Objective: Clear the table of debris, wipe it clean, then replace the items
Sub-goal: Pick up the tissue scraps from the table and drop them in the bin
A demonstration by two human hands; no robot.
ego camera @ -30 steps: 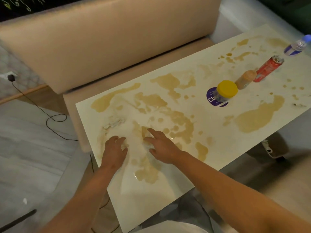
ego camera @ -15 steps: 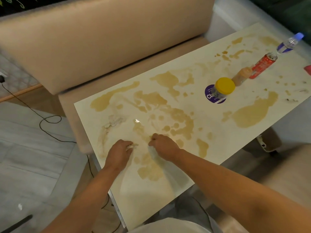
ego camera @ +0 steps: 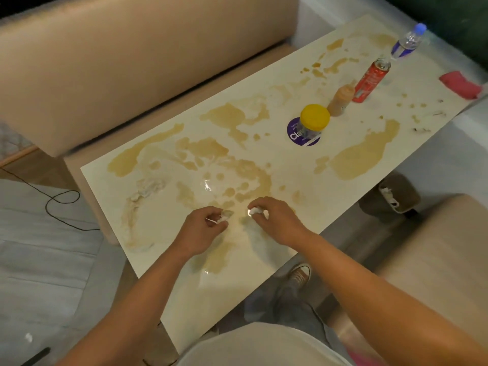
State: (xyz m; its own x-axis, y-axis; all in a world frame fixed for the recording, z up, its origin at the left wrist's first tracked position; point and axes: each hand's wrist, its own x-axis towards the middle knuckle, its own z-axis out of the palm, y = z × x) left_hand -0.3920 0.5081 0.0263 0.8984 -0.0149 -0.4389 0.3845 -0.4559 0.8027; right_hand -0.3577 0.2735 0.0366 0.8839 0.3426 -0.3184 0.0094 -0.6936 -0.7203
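On the stained table (ego camera: pixel 184 291) stand a yellow-lidded jar (ego camera: pixel 314 122) (contents unclear), a tan bottle (ego camera: pixel 340 100), a red can (ego camera: pixel 371 80) and a clear water bottle (ego camera: pixel 406 42). Near its front edge, the left hand (ego camera: pixel 200 233) pinches a white scrap (ego camera: pixel 223 216) in curled fingers, and the right hand (ego camera: pixel 277 220) pinches a second white scrap (ego camera: pixel 254 211).

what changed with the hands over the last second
Both hands went from flat on the wet table to curled: the left hand now pinches a small white scrap, the right hand another white scrap, each grip drawn slightly toward the person. The jar, sauce bottle, can and spills stayed put.
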